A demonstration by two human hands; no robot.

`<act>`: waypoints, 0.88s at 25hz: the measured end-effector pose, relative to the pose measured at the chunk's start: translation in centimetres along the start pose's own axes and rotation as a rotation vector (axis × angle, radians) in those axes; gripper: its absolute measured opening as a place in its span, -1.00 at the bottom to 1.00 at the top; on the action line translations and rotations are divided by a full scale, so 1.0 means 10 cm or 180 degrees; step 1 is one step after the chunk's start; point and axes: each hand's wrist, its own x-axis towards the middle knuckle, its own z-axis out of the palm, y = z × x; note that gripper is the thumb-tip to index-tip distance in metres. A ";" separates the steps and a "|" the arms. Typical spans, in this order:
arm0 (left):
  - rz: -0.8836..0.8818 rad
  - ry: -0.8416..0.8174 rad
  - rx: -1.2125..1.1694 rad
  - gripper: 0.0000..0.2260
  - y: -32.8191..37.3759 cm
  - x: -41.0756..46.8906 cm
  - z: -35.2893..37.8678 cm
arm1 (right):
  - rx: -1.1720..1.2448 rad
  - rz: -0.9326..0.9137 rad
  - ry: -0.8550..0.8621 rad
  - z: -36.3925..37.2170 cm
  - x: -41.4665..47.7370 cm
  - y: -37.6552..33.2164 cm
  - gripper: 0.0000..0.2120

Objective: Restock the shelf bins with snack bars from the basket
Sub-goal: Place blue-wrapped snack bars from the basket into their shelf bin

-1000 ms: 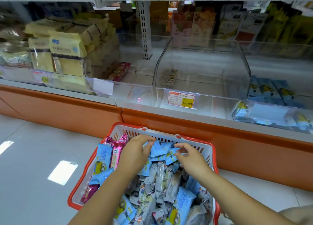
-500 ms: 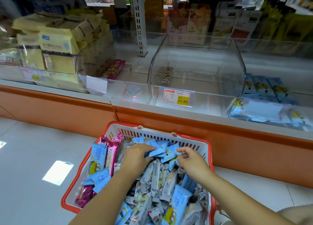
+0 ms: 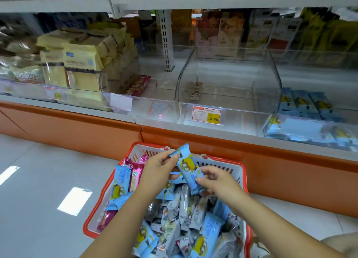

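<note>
Pinching a blue snack bar (image 3: 188, 168) end-to-end, left hand (image 3: 157, 170) and right hand (image 3: 219, 182), you hold it above the far rim of the basket (image 3: 222, 165), lower centre.

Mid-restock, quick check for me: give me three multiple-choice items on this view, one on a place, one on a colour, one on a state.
1. Where on the shelf do blue bars already lie?
A. far-right bin
B. bin with the price tag
C. far-left bin

2. What colour is the rim of the basket?
A. green
B. red
C. black

3. How is the held bar gripped?
A. by both hands
B. by one hand only
C. by neither, it lies on the floor

Answers:
1 A: blue wrappers show through that bin's clear front.
2 B: a red rim runs around the white mesh.
3 A: the left hand pinches its top and the right hand its lower end.
</note>
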 end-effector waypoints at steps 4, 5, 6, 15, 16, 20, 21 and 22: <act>-0.0239 0.0022 -0.0266 -0.87 0.09 0.02 0.10 | 0.0329 -0.0072 -0.0074 -0.10 -0.14 -0.10 -0.75; -0.0254 -0.0005 -0.0347 -0.86 0.12 0.03 0.15 | 0.0443 -0.0078 -0.0026 -0.14 -0.18 -0.13 -0.75; -0.0259 -0.0015 -0.0466 -0.86 0.16 0.04 0.20 | 0.0563 -0.0067 0.0050 -0.19 -0.21 -0.18 -0.75; 0.0182 -0.0863 -0.0891 -0.79 0.88 0.11 0.85 | 0.1757 -0.0949 0.0808 -1.12 -0.55 -1.05 -0.90; 0.0321 -0.0926 -0.0856 -0.78 1.00 0.12 0.97 | 0.1931 -0.1075 0.0855 -1.22 -0.56 -1.14 -0.89; 0.1213 -0.0757 0.0033 -0.85 1.40 0.24 1.52 | 0.1597 -0.1247 0.0529 -1.62 -0.61 -1.40 -0.86; 0.1562 -0.0617 0.0520 -0.82 1.46 0.31 1.61 | 0.1312 -0.1329 0.0674 -1.77 -0.59 -1.46 -0.88; 0.1932 -0.0446 0.1066 -0.74 1.52 0.40 1.68 | 0.1067 -0.1444 0.1003 -1.97 -0.54 -1.51 -0.89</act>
